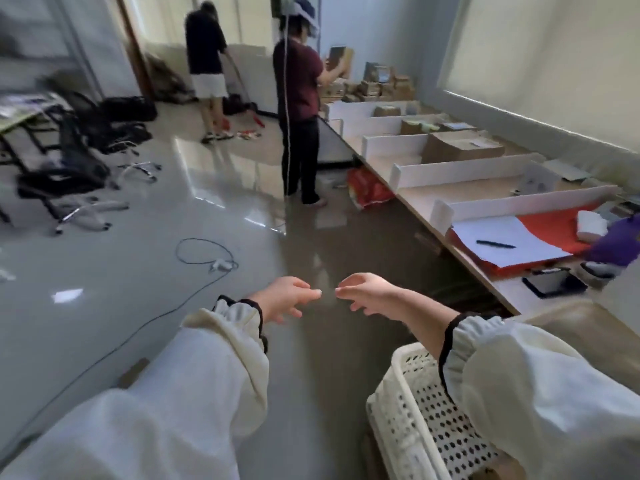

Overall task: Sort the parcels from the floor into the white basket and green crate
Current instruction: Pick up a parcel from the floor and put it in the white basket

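Both hands hang out in front at lower centre, empty. The left hand and the right hand face each other with fingers loosely curled, their fingertips close but with a small gap between. Cream sleeves with dark-edged, gathered cuffs cover both forearms.

Under the right forearm, at the lower right of the frame, stands the white basket – perforated plastic, open top up, one rounded corner toward the middle of the frame. The right sleeve hides most of it, so its long axis cannot be told.

Below the hands is a glossy grey floor. A dark cable loops across it at centre left.

Along the right side a long table runs from the lower right to the upper centre, split into bays by upright white dividers. The nearest bay holds a red sheet with white paper on it and a black pen on the paper. Farther bays hold cardboard boxes – their pale labels are too blurred to read.

A person in a maroon top stands at the table's far end, holding a box. Beyond, at upper centre left, another person in a dark top bends forward. Black office chairs lie tipped at the left, and a red bag sits on the floor beside the table.
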A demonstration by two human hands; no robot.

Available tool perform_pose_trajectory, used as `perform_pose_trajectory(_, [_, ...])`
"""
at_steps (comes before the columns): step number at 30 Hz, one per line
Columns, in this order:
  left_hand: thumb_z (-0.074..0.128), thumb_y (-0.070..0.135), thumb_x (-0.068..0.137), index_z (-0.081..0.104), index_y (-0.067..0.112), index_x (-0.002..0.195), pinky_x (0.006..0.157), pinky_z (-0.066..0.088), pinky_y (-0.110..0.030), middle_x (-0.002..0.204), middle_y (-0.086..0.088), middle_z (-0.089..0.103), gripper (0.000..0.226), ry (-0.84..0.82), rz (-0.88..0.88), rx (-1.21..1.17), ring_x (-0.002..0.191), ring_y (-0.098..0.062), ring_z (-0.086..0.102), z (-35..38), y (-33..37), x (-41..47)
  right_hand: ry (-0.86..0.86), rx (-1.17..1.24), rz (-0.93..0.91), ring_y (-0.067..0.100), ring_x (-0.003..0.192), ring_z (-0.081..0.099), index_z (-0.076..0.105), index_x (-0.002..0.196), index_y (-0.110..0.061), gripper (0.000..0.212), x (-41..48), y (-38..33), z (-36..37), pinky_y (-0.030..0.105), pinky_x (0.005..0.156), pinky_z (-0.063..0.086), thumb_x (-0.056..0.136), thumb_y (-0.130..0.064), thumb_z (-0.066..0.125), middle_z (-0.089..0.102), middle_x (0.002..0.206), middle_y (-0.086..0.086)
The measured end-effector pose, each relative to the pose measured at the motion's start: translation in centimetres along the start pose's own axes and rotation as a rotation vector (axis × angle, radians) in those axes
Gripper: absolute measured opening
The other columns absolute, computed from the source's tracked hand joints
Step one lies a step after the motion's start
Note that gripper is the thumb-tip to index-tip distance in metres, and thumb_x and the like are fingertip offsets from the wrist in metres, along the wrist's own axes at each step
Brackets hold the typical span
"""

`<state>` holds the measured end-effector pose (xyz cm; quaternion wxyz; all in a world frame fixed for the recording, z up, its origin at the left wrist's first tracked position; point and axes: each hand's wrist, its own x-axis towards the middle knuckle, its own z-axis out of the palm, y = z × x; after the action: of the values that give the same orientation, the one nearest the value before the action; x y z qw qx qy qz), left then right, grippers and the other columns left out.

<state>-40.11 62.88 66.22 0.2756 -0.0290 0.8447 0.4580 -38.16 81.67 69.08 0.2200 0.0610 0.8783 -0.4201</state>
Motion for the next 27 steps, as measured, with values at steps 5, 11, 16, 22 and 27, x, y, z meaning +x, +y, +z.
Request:
perform_pose_trajectory(5, [0.062,0.047,0.085,0.053,0.027,0.117,0.069,0.04,-0.029,0.109,0.003,0.061,0.039,0.248,-0.18,-0.153,0.086,-0.016,0.063,-9.4,-11.6,-8.6,-0.222,-0.147,-0.126,0.017,0.077,0.059,0.058,0.118,-0.017,0.035,0.6,-8.8,11.7,0.023,0.063,0.039,0.088,-0.034,0.063,0.061,0.099,0.005])
perform_pose_trajectory(11, [0.067,0.051,0.08,0.059,0.03,0.089,0.064,0.042,-0.026,0.099,0.005,0.065,0.024,0.508,-0.4,-0.345,0.079,-0.013,0.063,-17.2,-26.5,-23.6,-0.469,-0.305,-0.251,0.024,0.103,0.062,0.053,0.127,-0.017,0.042,-2.7,-18.0,28.2,0.031,0.077,0.042,0.089,-0.035,0.058,0.059,0.122,0.008])
perform_pose_trajectory(16, [0.069,0.039,0.084,0.061,0.018,0.108,0.076,0.046,-0.029,0.099,-0.004,0.062,0.033,0.701,-0.53,-0.479,0.088,-0.021,0.061,-20.1,-35.1,-35.5,-0.626,-0.357,-0.396,0.018,0.081,0.056,0.056,0.125,-0.008,0.039,-8.1,-24.0,41.4,0.019,0.06,0.039,0.092,-0.027,0.058,0.057,0.097,0.004])
perform_pose_trajectory(22, [0.065,0.036,0.088,0.058,0.012,0.118,0.056,0.046,-0.017,0.109,-0.007,0.059,0.039,0.883,-0.615,-0.603,0.08,-0.017,0.058,-19.0,-40.0,-45.5,-0.858,-0.453,-0.499,0.018,0.074,0.054,0.056,0.122,-0.013,0.039,-13.7,-27.0,53.5,0.024,0.063,0.04,0.089,-0.033,0.061,0.059,0.093,0.007])
perform_pose_trajectory(27, [0.062,0.043,0.088,0.057,0.018,0.119,0.079,0.044,-0.031,0.12,-0.007,0.06,0.04,0.981,-0.704,-0.742,0.096,-0.024,0.061,-16.0,-44.3,-50.2,-1.012,-0.617,-0.58,0.015,0.081,0.058,0.06,0.108,-0.025,0.035,-16.5,-27.0,61.0,0.027,0.068,0.045,0.081,-0.047,0.063,0.062,0.105,0.003])
